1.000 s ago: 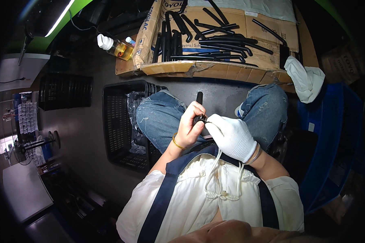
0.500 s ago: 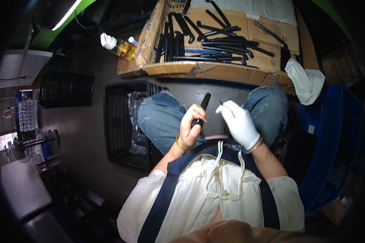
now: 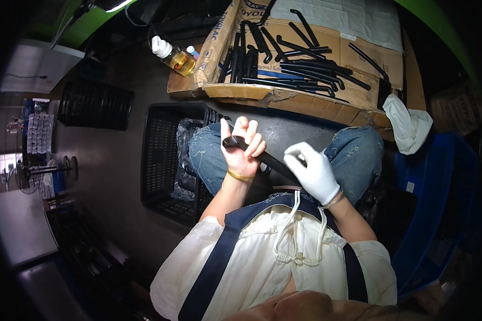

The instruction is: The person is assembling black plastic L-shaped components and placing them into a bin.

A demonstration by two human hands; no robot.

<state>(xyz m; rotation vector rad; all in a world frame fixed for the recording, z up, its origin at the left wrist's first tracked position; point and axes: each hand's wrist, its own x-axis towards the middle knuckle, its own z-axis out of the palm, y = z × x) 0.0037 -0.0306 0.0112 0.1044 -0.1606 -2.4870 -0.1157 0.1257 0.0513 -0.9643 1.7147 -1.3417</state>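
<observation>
My left hand point(image 3: 242, 146), bare with a gold bangle at the wrist, is closed around the upper end of a black rubber hose point(image 3: 270, 159) that slants down to the right over my lap. My right hand point(image 3: 313, 172), in a white glove, grips the lower end of the same hose. Both hands are above my knees in blue jeans. The hose's lower tip is hidden behind the glove.
A flattened cardboard box point(image 3: 326, 101) ahead carries several black hoses point(image 3: 300, 67). A bottle of yellow liquid point(image 3: 174, 56) stands at its left. A black plastic crate point(image 3: 166, 155) sits by my left knee, a white cloth point(image 3: 409, 125) at right, a blue bin point(image 3: 439, 214) beside it.
The hose has tipped from nearly upright to slanting across my lap. My left hand slid to its upper end. My gloved right hand let go briefly, then took the lower end.
</observation>
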